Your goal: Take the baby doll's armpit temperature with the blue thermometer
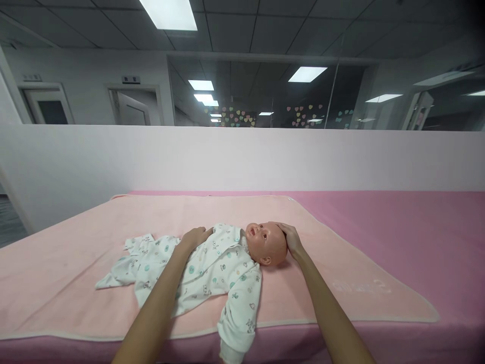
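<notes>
Cupping smooth round doll head [267,246] | right hand [291,240] fingers curved | left hand [195,236] fingers flat on printed romper [222,273]

A peach blanket [94,242] lies spread on the pink bed [417,227]

From my remote station I saw a long pink-covered bed [397,227] running along a low white partition wall [242,156]. Above it stood glass panels [303,101] dotted with what looked like pastel heart stickers [299,115]. Two pale doors [131,108] broke the far wall [91,71] at left, and rectangular ceiling lights [170,12] burned in a dark tiled ceiling [284,25]. A strip of grey floor [7,222] showed at the left edge.
</notes>
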